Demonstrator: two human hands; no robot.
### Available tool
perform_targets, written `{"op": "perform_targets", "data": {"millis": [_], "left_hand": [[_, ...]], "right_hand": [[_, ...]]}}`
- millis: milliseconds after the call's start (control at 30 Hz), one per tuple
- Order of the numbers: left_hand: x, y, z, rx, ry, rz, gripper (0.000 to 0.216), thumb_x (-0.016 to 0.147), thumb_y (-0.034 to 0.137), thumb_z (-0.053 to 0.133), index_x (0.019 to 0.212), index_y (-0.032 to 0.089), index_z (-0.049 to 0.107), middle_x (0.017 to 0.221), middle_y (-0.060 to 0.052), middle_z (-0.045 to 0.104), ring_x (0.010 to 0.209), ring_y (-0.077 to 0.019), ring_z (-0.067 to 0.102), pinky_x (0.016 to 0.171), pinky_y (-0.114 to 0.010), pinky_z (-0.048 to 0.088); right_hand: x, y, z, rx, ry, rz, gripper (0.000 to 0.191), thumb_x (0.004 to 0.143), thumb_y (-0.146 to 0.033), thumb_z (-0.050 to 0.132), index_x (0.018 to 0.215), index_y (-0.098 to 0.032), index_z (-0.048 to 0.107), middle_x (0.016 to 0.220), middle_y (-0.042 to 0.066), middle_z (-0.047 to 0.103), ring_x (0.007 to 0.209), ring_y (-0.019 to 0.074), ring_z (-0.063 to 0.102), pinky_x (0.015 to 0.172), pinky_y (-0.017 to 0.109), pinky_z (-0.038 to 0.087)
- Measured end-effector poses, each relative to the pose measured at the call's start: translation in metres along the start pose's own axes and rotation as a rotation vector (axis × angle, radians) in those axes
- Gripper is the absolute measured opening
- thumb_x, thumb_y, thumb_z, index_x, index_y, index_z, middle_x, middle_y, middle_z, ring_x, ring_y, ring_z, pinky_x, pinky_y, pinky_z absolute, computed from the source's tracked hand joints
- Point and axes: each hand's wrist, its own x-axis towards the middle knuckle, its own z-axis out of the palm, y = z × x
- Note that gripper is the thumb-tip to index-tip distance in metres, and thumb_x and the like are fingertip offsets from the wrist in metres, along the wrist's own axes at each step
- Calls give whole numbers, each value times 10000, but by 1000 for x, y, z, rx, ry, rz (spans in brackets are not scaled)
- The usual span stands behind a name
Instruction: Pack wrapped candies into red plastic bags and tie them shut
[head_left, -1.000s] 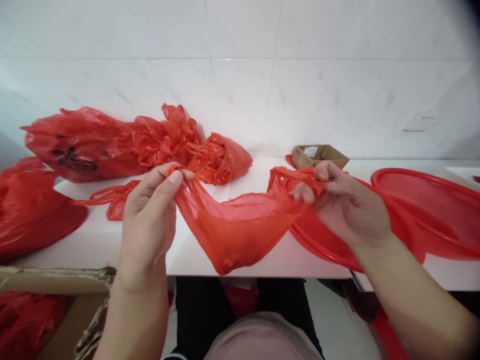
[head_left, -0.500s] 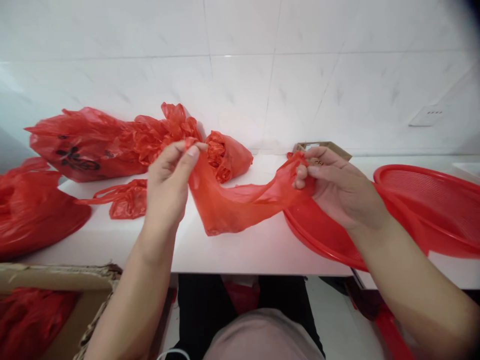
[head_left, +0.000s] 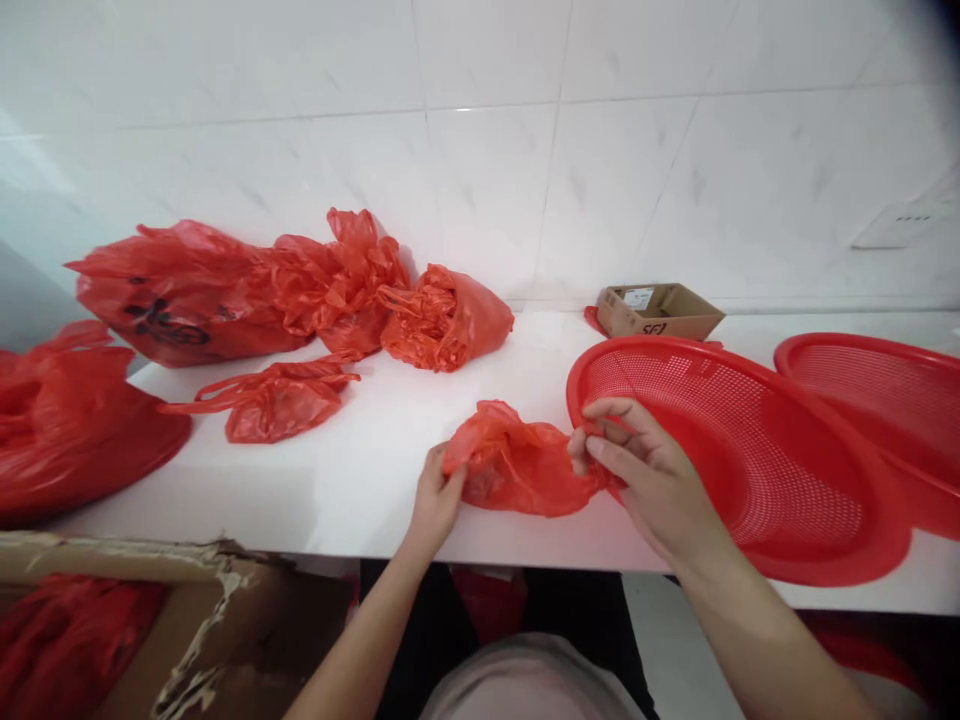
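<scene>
A thin red plastic bag point(head_left: 525, 465) rests low over the front of the white table, bunched up between my hands. My left hand point(head_left: 437, 500) pinches its left side between thumb and fingers. At its right end, my right hand point(head_left: 637, 470) is closed on the gathered tip of the same bag, with the fingertips pressed together. Just behind and beside my right hand is a red perforated plastic basket point(head_left: 750, 450). What the bag holds, if anything, cannot be made out.
Stuffed red bags point(head_left: 217, 300) line the wall, with a smaller bundle point(head_left: 480, 320) beside them and a flat bag point(head_left: 285, 405) in front. Another full bag point(head_left: 82, 430) stands left, above a torn cardboard box point(head_left: 202, 610). A small carton point(head_left: 664, 315) and a second basket point(head_left: 885, 400) are right.
Both hands have come down and closer together, lowering the bag from a stretched span to a bunched heap near the table. My left hand has moved right.
</scene>
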Motion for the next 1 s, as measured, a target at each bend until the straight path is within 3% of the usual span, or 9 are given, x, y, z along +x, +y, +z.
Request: {"op": "perform_targets", "data": {"millis": [133,300,367,500,600,733,833,933,1000], "left_hand": [[2,3,6,72,-231,-46,223,758,330,706,956,238,748,1061,-70,703,1060,-287,607,1024,-431,406],[29,59,-32,143,-524,-146,275,762,415,710,918,196,763,997,-64,751,1024,-295,646,1002,-445,437],[38,88,-51,58,-425,-120,293,825,446,644,896,185,755,1001,-68,751,1060,-271,637,1020,-411,422],[49,139,-66,-201,-74,122,232,810,396,675,852,172,716,1088,-71,720,974,-220,651,896,-348,486],[53,164,-58,-295,-69,242,177,841,343,652,820,169,676,1105,-69,702,915,-195,660,793,-319,519],[59,180,-45,-313,-29,438,157,904,276,587,794,168,616,913,-48,713,792,-163,676,730,-292,533],[60,186,-41,-310,-99,401,190,929,284,555,774,175,566,774,-22,692,726,-148,672,728,-288,539],[60,190,-40,-343,-190,312,204,950,318,514,792,190,532,709,1,670,681,-144,668,709,-287,542],[61,191,-39,-375,-204,268,212,953,336,502,796,195,514,690,8,659,649,-139,659,687,-276,538]], "right_hand": [[-5,13,-2,-12,29,25,144,882,-253,598,1015,-255,545,820,-20,652,669,94,589,638,229,459],[-3,5,-13,-2,117,1,165,855,-260,636,1006,-265,570,820,-18,652,651,99,578,612,230,455],[1,-3,-19,39,218,-80,159,830,-243,658,970,-264,588,808,-26,642,638,93,568,612,229,458],[20,-26,-26,111,364,-224,125,804,-242,676,904,-260,604,796,-31,622,677,103,578,670,255,479],[36,-47,-20,35,290,-284,118,814,-233,662,914,-271,612,796,-18,632,736,131,597,690,283,477],[51,-76,1,-184,146,-417,99,866,-209,603,943,-269,589,772,-28,646,728,125,604,713,295,484],[62,-94,17,-405,-78,-373,73,867,-220,599,937,-241,597,757,-17,655,716,126,621,666,279,484],[73,-103,28,-393,-29,-434,52,882,-226,567,929,-246,575,730,-23,649,691,121,609,647,278,482],[78,-104,34,-402,-123,-417,55,874,-216,569,922,-242,570,730,-25,649,691,118,608,671,284,493]]}}
